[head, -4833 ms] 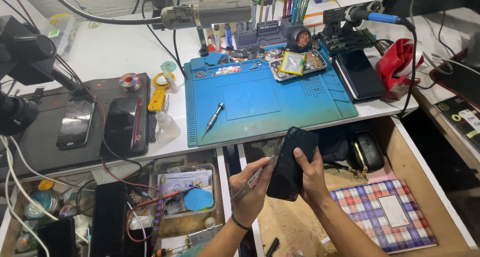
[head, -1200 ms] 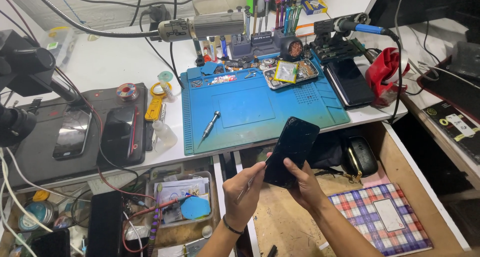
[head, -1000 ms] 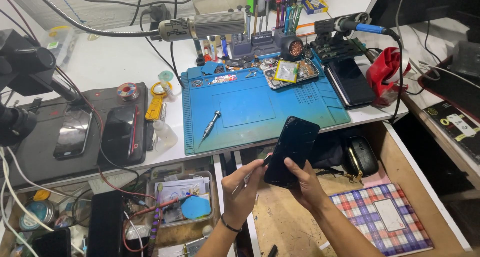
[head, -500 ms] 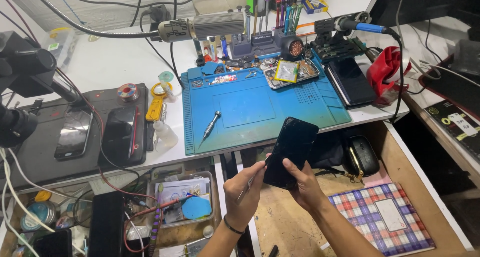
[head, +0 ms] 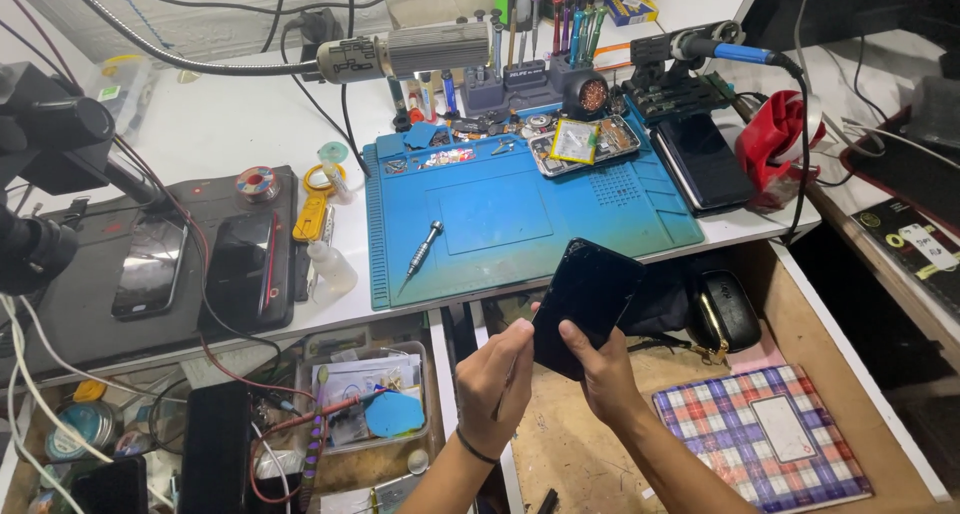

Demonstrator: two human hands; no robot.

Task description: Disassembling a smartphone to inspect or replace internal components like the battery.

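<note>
A small yellow-and-blue box (head: pixel 630 7) is sitting at the far edge of the white surface (head: pixel 215 124), and a yellow rectangular pack (head: pixel 574 140) is lying in the metal tray (head: pixel 621 138) on the blue mat (head: pixel 520 224). The right hand (head: pixel 606 372) is gripping the black phone (head: pixel 585 304) from below, tilted, over the open drawer (head: pixel 850 374). The left hand (head: pixel 494 384) is pinching a thin tool (head: pixel 503 396) at the phone's left edge.

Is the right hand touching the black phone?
Touching. The head view shows the right hand with its fingers wrapped over the lower edge of the black phone.
</note>
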